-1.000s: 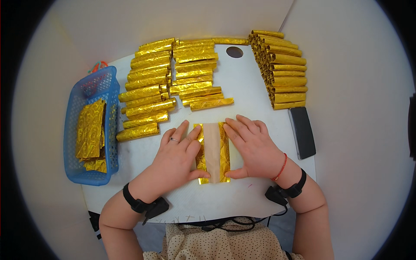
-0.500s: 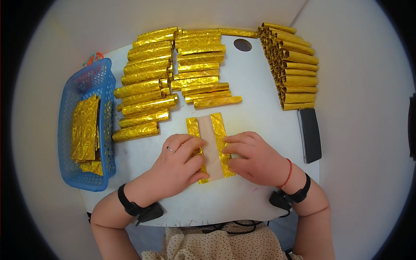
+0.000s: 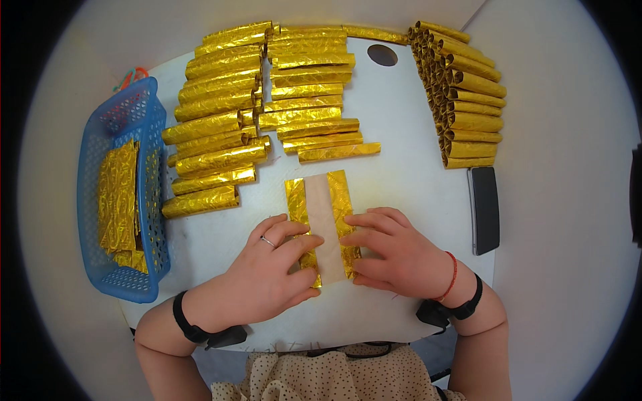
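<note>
Nearest you, the gold foil sheet [image 3: 323,227] lies flat in front of you on the white tabletop [image 3: 408,180]. Its two long sides look folded in, with a bare beige strip between them, so it seems part-worked, flat rather than tubular. Your left hand [image 3: 264,271] rests at its eight o'clock, fingers loosely spread on the left fold; your right hand [image 3: 408,257] rests at its four o'clock, fingers apart and bent over the right fold. Neither grips it. Toward nine o'clock, the blue basket [image 3: 127,289] holds flat gold sheets [image 3: 117,194], apparently unworked, too overlapped to count. A dark phone [image 3: 485,210] lies toward three. Farther off, finished-looking gold tubes fill a left group [image 3: 221,87] near eleven, a middle group [image 3: 307,77] at twelve, and a stacked pile [image 3: 475,101] between one and two.
</note>
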Demonstrator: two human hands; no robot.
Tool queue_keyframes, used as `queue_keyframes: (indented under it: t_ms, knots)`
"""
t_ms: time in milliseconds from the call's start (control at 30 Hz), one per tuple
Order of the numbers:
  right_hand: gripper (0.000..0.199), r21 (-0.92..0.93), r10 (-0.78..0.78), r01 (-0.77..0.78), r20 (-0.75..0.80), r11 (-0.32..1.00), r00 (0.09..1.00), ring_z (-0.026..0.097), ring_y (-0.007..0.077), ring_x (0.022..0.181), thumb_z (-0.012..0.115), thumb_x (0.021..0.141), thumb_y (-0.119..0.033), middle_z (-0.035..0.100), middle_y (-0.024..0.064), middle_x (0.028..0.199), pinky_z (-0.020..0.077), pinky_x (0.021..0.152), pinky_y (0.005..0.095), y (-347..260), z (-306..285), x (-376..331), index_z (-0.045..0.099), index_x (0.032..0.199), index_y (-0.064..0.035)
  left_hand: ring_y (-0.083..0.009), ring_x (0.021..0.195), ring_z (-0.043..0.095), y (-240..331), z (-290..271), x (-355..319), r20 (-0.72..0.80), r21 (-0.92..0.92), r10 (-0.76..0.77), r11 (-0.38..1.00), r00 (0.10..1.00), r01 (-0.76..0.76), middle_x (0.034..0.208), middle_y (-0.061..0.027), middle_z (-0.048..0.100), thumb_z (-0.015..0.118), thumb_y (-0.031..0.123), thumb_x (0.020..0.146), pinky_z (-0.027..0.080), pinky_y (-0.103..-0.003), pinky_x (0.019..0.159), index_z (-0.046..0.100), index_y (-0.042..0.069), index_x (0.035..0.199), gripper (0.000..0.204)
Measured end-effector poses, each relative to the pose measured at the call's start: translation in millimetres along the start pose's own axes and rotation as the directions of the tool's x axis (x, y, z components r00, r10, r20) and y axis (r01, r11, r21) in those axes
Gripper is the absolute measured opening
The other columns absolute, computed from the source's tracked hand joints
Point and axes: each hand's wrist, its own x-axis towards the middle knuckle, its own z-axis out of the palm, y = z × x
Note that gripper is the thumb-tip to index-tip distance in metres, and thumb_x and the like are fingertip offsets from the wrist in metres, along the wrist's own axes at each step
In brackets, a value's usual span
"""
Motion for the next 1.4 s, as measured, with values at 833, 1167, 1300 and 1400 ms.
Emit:
queue_keyframes:
  t_ms: [833,1167,1300,1400]
  knots:
    - [0.013,0.055,0.121,-0.115,-0.12,0.992,0.985,0.056,0.0287,0.122,0.074,0.078,-0.008,0.061,0.0063,0.118,0.0389,0.109,0.047,-7,13,6,0.064,0.085,-0.007,-0.0303,0.13,0.052,14,7,1,-0.035,-0.056,-0.211,0.976,0.977,0.209,0.134,-0.0069,0.061,0.083,0.013,0.077,0.029,-0.058,0.118,0.064,0.011,0.083,0.02]
    - [0.019,0.122,0.185,-0.177,-0.058,0.977,0.981,0.055,0.0296,0.122,0.074,0.08,-0.005,0.059,0.0057,0.12,0.0386,0.106,0.0468,-6,8,7,0.062,0.094,-0.0099,-0.028,0.126,0.052,11,3,6,0.004,-0.143,-0.247,0.959,0.969,0.245,0.132,-0.0051,0.06,0.077,0.008,0.078,0.029,-0.056,0.114,0.074,0.017,0.096,0.02]
    - [0.021,0.143,0.193,-0.183,-0.057,0.973,0.98,0.054,0.03,0.123,0.075,0.08,-0.004,0.059,0.0052,0.121,0.0385,0.106,0.0474,-7,6,8,0.062,0.094,-0.0115,-0.0293,0.128,0.05,10,5,0,0.032,-0.031,-0.154,0.987,0.988,0.155,0.134,-0.0039,0.059,0.073,0.009,0.079,0.026,-0.061,0.114,0.079,0.029,0.106,0.035]
    - [0.021,0.153,0.206,-0.197,-0.046,0.968,0.977,0.054,0.0303,0.123,0.076,0.079,-0.004,0.059,0.005,0.12,0.0387,0.106,0.0481,-7,7,8,0.062,0.094,-0.012,-0.0299,0.131,0.048,10,6,-2,0.059,0.004,-0.142,0.99,0.988,0.142,0.137,-0.0034,0.058,0.07,0.012,0.08,0.024,-0.066,0.114,0.08,0.037,0.113,0.043]
